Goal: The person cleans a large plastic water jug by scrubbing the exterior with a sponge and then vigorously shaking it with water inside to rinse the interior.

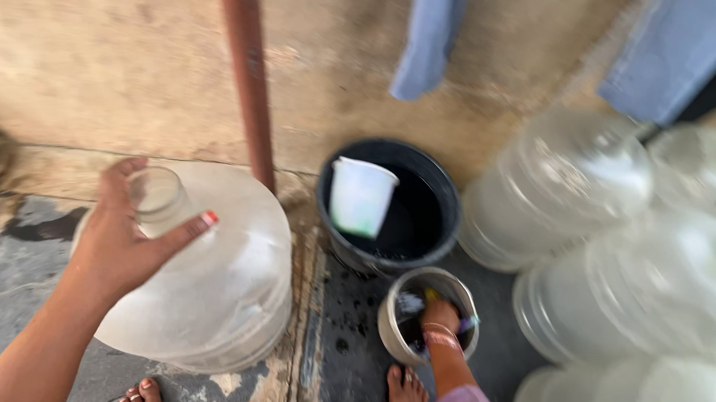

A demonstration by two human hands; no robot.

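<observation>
My left hand (124, 239) grips the neck of a big clear plastic water jug (217, 292) that stands on the wet floor at the left. My right hand (442, 316) reaches down into a small grey pot (390, 308) holding dark water and something yellow and purple; the fingers are hidden inside, so its grip is unclear. Just behind the pot stands a black bucket (447, 186) of water with a white plastic mug (361, 194) floating in it. My bare feet show at the bottom edge.
A rust-brown pipe (248, 72) runs up the stained wall behind the jug. Several more clear water jugs (624, 245) are stacked on their sides at the right. Blue cloths (428, 34) hang from above. The floor is wet, cracked stone.
</observation>
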